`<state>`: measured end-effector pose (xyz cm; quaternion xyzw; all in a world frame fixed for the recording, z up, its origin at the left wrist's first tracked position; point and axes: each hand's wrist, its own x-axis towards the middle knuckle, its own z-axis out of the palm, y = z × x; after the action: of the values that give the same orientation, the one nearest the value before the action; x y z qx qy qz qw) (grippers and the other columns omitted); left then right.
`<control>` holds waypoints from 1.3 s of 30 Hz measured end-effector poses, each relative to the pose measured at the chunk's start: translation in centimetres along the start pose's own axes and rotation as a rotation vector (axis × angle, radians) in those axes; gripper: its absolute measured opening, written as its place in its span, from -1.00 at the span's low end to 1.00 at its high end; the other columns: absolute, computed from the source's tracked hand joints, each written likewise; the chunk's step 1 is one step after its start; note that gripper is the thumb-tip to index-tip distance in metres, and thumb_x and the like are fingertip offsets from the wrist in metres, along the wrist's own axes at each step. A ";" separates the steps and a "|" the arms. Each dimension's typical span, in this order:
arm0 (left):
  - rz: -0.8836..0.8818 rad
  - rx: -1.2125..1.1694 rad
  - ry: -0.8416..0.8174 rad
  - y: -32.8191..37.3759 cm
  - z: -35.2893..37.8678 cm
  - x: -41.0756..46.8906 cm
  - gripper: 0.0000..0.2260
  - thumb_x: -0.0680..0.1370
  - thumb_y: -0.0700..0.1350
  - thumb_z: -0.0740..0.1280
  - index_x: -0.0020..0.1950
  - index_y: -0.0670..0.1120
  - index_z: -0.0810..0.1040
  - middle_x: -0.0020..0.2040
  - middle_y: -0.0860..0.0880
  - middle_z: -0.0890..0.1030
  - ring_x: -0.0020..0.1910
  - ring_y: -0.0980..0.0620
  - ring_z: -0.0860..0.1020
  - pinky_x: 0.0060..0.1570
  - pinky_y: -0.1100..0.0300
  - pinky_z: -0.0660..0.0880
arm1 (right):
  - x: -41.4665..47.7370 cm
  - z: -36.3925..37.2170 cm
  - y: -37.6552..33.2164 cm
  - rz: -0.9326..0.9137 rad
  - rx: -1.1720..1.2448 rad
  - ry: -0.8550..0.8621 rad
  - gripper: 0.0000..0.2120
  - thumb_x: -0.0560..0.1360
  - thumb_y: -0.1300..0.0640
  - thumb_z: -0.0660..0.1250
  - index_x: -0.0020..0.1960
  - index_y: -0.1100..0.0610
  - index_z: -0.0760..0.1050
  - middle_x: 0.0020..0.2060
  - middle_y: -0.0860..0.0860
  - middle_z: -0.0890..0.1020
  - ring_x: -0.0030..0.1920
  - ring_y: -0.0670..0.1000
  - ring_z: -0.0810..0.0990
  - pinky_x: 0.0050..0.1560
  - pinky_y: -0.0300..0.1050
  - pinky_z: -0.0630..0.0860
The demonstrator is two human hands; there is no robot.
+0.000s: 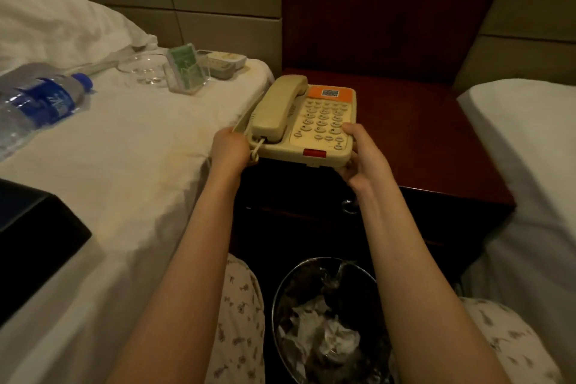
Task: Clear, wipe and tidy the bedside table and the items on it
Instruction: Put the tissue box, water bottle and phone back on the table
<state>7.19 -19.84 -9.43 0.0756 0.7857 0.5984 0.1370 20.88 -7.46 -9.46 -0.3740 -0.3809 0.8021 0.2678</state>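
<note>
Telephone [307,125] first: a cream desk set with its handset in the cradle, middle of the frame, over the front left corner of the dark wooden bedside table [420,140]; its near edge juts past the table front, and I cannot tell whether its far edge rests on the wood. My left hand [229,150] grips the near left corner beside the coiled cord, fingers curled round the edge; my right hand [363,156] holds the near right corner, thumb on top next to the keypad, fingers tucked underneath; so the set sits between the two hands, held at both ends.

Progress, as I judge it: clearing is nearly through, since the phone is the only thing I see at the table; a water bottle [40,103] lies on its side on the bed [140,165] at upper left, and a glass [146,68], a clear card stand [187,72] with green cards and a small dish [226,64] sit further along near the bed's corner. Wiping looks undone; I see no cloth; putting things back would follow.

Bottom centre, a metal bin [280,296] holds crumpled paper; a black box [34,234] sits on the bed at lower left; a second bed [530,134] borders the table on the right.
</note>
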 end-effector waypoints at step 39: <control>0.161 0.259 -0.149 5.4 11.0 17.0 -0.63 0.51 -0.31 0.10 0.26 -0.20 0.52 0.13 -0.23 0.57 0.12 -0.22 0.52 0.08 0.00 0.48 | 19.9 3.9 -7.7 -0.263 -0.376 0.190 -0.77 0.55 0.06 0.28 0.11 0.18 0.48 0.01 0.08 0.64 -0.07 0.02 0.63 0.00 -0.08 0.59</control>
<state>-5.80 -3.42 -9.09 0.1995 0.8354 0.4938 0.1357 7.39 9.47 -9.42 -0.4380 -0.5419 0.6368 0.3301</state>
